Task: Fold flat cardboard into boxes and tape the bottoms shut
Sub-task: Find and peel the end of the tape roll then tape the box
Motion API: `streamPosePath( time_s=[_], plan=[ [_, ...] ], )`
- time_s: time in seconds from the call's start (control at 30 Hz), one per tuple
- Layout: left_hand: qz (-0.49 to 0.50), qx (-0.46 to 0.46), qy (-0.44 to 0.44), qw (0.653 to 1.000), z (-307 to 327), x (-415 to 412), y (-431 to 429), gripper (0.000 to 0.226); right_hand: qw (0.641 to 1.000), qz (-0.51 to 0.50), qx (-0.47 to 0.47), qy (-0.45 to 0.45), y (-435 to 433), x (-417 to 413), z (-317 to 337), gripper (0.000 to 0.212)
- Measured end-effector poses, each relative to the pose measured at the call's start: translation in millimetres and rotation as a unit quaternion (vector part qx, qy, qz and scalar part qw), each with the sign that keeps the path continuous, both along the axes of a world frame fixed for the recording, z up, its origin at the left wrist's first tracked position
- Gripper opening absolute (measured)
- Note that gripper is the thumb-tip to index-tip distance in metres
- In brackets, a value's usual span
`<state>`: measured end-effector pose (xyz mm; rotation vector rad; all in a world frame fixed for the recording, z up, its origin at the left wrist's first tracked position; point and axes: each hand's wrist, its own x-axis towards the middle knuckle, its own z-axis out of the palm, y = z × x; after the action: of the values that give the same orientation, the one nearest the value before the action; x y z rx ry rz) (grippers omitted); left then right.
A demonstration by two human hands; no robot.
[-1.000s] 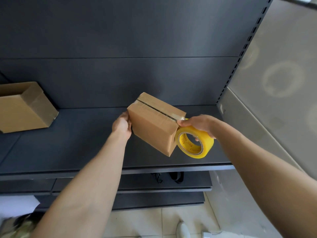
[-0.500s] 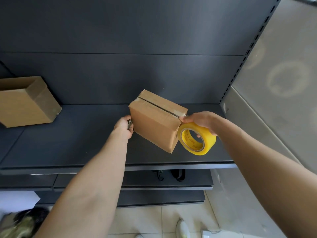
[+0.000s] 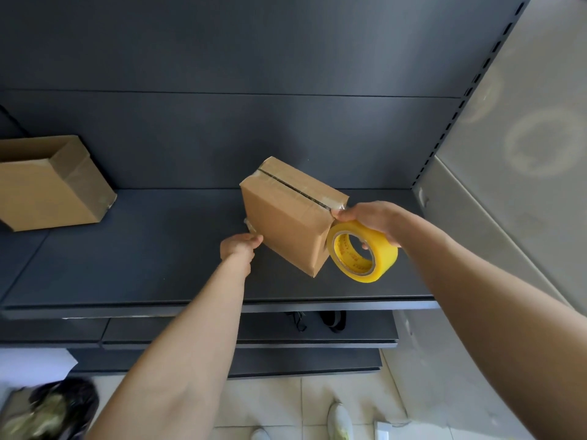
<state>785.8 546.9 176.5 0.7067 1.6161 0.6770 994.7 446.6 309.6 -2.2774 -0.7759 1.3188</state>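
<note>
Head view: the cardboard box (image 3: 286, 223) is held tilted above the dark shelf (image 3: 143, 249) and appears clear of it. Its flap seam faces up and away from the person. A clear tape strip (image 3: 305, 193) runs along that seam from the far end to the near right corner. The left grip (image 3: 239, 247) has its fingers curled against the lower left edge of the box and supports it from that side. A second ago this grip sat higher, against the middle of the left side face; it has since shifted down toward the underside, and the box has risen slightly. The right grip (image 3: 368, 215) has not changed its post: the thumb presses on the near right corner of the seam, and the fingers pass through the core of the yellow tape roll (image 3: 381, 249), which hangs just beside the box's right side. A small pale scrap shows above the left fingers; what it is cannot be told. Judgement: the seam run is laid, and the lowered left grip braces the box so that the tape can be pulled over the corner and severed. A second box (image 3: 47, 185) lies on the shelf, well apart to the left.
</note>
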Motion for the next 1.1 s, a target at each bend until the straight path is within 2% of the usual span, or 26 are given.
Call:
streamPosePath(
  time_s=[0.07, 0.17, 0.27, 0.33, 0.4, 0.43, 0.5, 0.57, 0.63, 0.7, 0.8, 0.87, 0.93, 0.97, 1.0, 1.1],
  plan=[
    [-0.005, -0.007, 0.049, 0.999, 0, -6, 0, 0.048, 1.0, -0.001, 0.003, 0.005, 3, -6, 1, 0.047],
    [0.038, -0.018, 0.009, 0.999, 2, -19, 6, 0.055, 1.0, -0.001, 0.011, 0.007, 7, -9, 2, 0.042],
    [0.125, -0.023, -0.018, 0.992, 15, -36, 14, 0.032, 1.0, -0.003, 0.019, 0.015, 11, -14, 2, 0.041],
    [0.131, -0.031, 0.009, 0.991, 21, -46, 14, 0.023, 1.0, -0.006, 0.02, 0.013, 13, -18, 2, 0.042],
    [0.028, -0.031, 0.133, 0.99, 20, -54, 7, 0.023, 1.0, -0.003, 0.027, 0.015, 15, -20, 2, 0.034],
    [-0.045, -0.031, 0.219, 0.974, 18, -57, 2, 0.031, 0.999, -0.002, 0.031, 0.016, 16, -21, 2, 0.03],
    [-0.182, -0.043, 0.376, 0.907, 18, -61, -12, 0.051, 1.0, 0.006, 0.026, 0.015, 19, -23, 2, 0.029],
    [-0.234, -0.028, 0.45, 0.862, 17, -63, -22, 0.06, 1.0, 0.01, 0.022, 0.016, 21, -26, 1, 0.042],
    [-0.235, 0.005, 0.472, 0.85, 20, -63, -24, 0.052, 1.0, 0.006, 0.022, 0.021, 24, -28, 0, 0.054],
    [-0.204, 0.062, 0.475, 0.854, 32, -59, -20, 0.036, 0.999, 0.009, 0.025, 0.035, 25, -30, 0, 0.053],
    [-0.14, 0.249, 0.455, 0.843, 67, -43, -19, 0.025, 0.998, 0.02, 0.031, 0.048, 27, -30, -2, 0.051],
    [-0.142, 0.408, 0.409, 0.804, 90, -25, -25, 0.018, 0.998, 0.023, 0.035, 0.05, 29, -31, -5, 0.054],
    [-0.214, 0.513, 0.338, 0.76, 105, -3, -33, 0.014, 0.997, 0.031, 0.044, 0.06, 32, -32, -8, 0.057],
    [-0.262, 0.526, 0.299, 0.752, 109, 8, -36, 0.015, 0.996, 0.037, 0.049, 0.063, 34, -34, -10, 0.057],
    [-0.308, 0.512, 0.262, 0.758, 112, 17, -37, 0.018, 0.996, 0.046, 0.054, 0.061, 35, -35, -11, 0.056],
    [-0.375, 0.405, 0.211, 0.807, 113, 31, -33, 0.027, 0.994, 0.074, 0.062, 0.051, 33, -34, -17, 0.058]
  ],
)
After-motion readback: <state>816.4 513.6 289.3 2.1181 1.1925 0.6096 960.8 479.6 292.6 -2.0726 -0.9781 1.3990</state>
